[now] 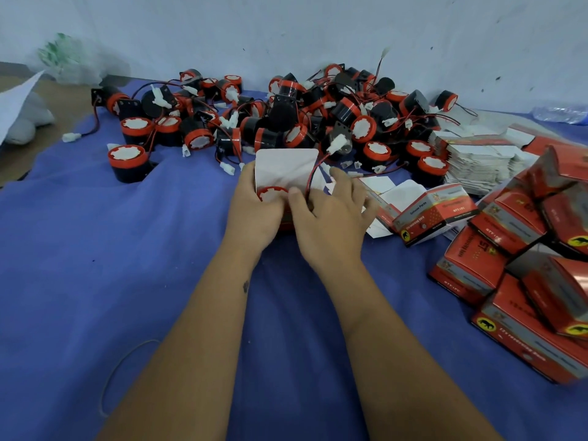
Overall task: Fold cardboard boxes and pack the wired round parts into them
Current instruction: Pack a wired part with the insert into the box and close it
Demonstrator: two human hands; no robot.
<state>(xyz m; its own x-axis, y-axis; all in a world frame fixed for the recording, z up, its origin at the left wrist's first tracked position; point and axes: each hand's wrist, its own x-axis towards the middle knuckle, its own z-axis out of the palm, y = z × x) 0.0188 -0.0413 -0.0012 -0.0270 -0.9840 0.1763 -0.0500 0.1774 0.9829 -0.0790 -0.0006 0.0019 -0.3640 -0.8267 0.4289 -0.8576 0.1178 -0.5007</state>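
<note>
Head view looks down on 2 bare forearms reaching over a blue cloth-covered table (95, 249). Left hand (254, 211) curls its fingers round the near side of a small red cardboard box (284, 224) whose white inner lid flap (286, 167) stands up behind the hands. Inside the open top sits a round black part with a red rim and white face (272, 194), only its upper edge showing above the left fingers. Right hand (331, 214) lies against the box's other side, thumb pressed near the part's rim and fingers spread and bent over the box edge; it seems to grip the box, though the box side under the palm is hidden. A thin red and black wire (313, 176) runs from between the hands up across the flap to a white plug connector (335, 144).

Behind the hands, against the pale wall (318, 27), lies a large heap of the same round wired parts (286, 113), tangled with their leads and plugs. One of them stands apart on the cloth to the left (127, 162). To the right is a stack of flat unfolded box blanks (477, 160), and nearer the camera a pile of folded red boxes with yellow emblems (525, 265). Just beside the right hand lies 1 folded box on its side (436, 214). A thin rubber band (127, 374) lies on the cloth near the left forearm. A clear plastic bag with green print (73, 62) sits at far left.
</note>
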